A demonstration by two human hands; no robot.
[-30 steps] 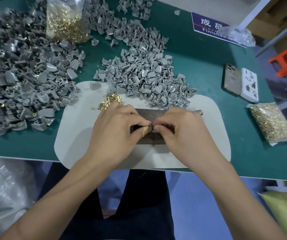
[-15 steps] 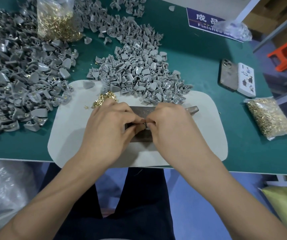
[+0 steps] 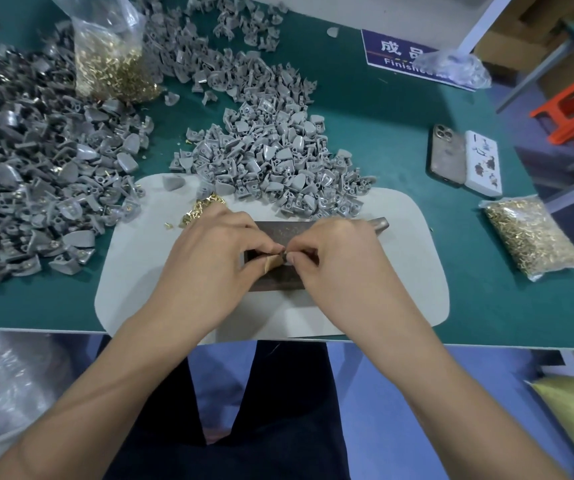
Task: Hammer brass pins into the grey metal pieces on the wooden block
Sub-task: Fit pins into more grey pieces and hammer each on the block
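Observation:
A dark block [image 3: 280,284] lies on a pale mat [image 3: 413,271] at the table's near edge. My left hand [image 3: 209,268] and my right hand [image 3: 341,261] meet over the block, fingertips pinched together on a small grey metal piece [image 3: 282,255]. Tape wraps my left thumb tip. Whether a brass pin is between the fingers is hidden. Loose brass pins [image 3: 202,211] lie just beyond my left hand. A metal hammer head [image 3: 379,224] pokes out behind my right hand. A heap of grey pieces [image 3: 271,168] spreads beyond the block.
A larger pile of grey pieces [image 3: 36,178] fills the left of the green table [image 3: 399,143]. Bags of brass pins stand at back left [image 3: 112,60] and at right [image 3: 531,240]. Two phones [image 3: 464,159] lie right. A blue sign [image 3: 399,55] sits behind.
Both hands stay together over the block with only small finger shifts on the piece. The head camera has tilted a little, moving the scene in the frame.

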